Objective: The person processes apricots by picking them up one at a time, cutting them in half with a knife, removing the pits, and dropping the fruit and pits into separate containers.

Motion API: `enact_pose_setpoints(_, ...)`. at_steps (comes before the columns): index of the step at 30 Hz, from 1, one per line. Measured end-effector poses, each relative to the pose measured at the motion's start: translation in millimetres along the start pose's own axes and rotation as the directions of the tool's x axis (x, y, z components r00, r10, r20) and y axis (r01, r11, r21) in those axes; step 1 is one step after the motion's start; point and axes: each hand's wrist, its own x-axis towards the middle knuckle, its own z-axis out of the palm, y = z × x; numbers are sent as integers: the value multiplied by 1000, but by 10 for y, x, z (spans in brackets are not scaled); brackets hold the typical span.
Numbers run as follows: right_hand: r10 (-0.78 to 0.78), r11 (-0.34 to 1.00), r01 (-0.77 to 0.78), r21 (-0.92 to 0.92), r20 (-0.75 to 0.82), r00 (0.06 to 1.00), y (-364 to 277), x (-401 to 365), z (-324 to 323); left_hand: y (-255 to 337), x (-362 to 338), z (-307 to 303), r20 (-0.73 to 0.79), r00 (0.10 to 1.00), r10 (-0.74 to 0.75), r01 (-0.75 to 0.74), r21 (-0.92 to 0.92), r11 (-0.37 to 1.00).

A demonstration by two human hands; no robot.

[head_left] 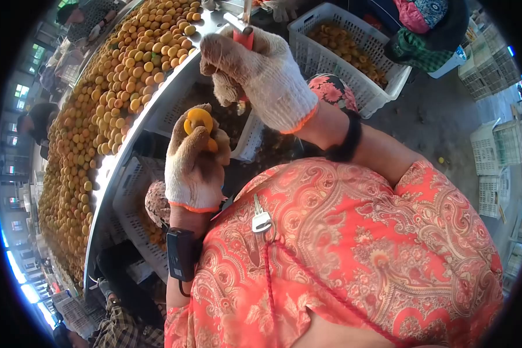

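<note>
Here, clamped a yellow fruit (200, 119) in the gloved left hand (194, 159), with fingers curled around it, near the rim of a metal table (105, 174). Gripped a red tool (243, 39) in the closed right hand (275, 78), above and apart from the fruit. Had piled orange fruits (127, 75) on the table, and a white crate (307, 55) beyond the right hand. Wore a key (261, 222) on a red cord (319, 285).

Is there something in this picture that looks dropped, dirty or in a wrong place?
A small yellow thing, probably a fruit, lies alone on the floor, away from the heap; it looks dropped. The left glove and right glove are stained brown, perhaps just from work.
</note>
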Motion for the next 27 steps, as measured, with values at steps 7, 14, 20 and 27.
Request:
enact_pose_setpoints(7, 19, 967, -5, 253, -56, 998, -101, 94, 211, 15, -100, 283, -119, 991, -52, 64, 96, 993)
enact_pose_setpoints(14, 63, 986, -44, 158, -115, 991, -114, 63, 280, 69, -92, 442, -137, 978, -160, 133, -183, 974)
enact_pose_setpoints(20, -134, 991, 132, -25, -103, 986, -31, 94, 231, 64, 39, 59, -10, 998, -68, 69, 41, 997)
enact_pose_setpoints(27, 15, 487, 147, -861, 177, 984, 208, -108, 17, 22, 123, 141, -254, 967, -15, -30, -172, 985)
